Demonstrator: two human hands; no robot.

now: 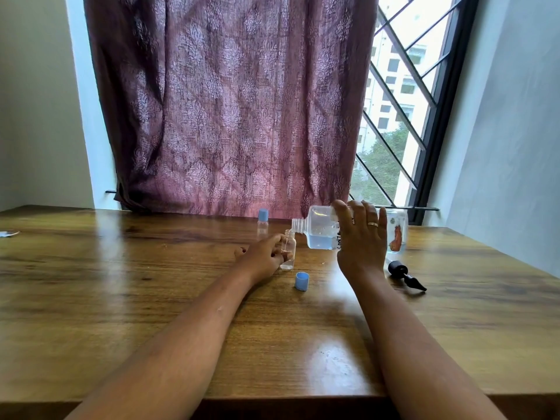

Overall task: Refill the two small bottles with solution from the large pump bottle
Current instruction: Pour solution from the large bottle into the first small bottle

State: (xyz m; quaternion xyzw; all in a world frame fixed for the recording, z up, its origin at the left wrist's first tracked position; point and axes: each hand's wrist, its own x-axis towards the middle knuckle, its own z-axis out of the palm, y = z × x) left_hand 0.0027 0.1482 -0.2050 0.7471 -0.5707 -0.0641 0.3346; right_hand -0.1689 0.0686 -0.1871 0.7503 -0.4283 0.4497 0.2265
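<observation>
Resting nearest, blue cap [301, 281]; left hand [263, 258] is gripping the uncapped small bottle [288, 251], right hand [360, 237] is clamping the tipped large bottle [318, 228] above it.

You are working in soft daylight that comes from the window [403, 116] at one o'clock; its bare panes are blown out white. The curtain [230, 101] at twelve glows backlit. Broad pale glare lies on the table [121, 268] at nine and near six. Your forearms throw soft shadows. Wide-angle bending curves the walls at the edges; detail is slightly soft throughout.
</observation>
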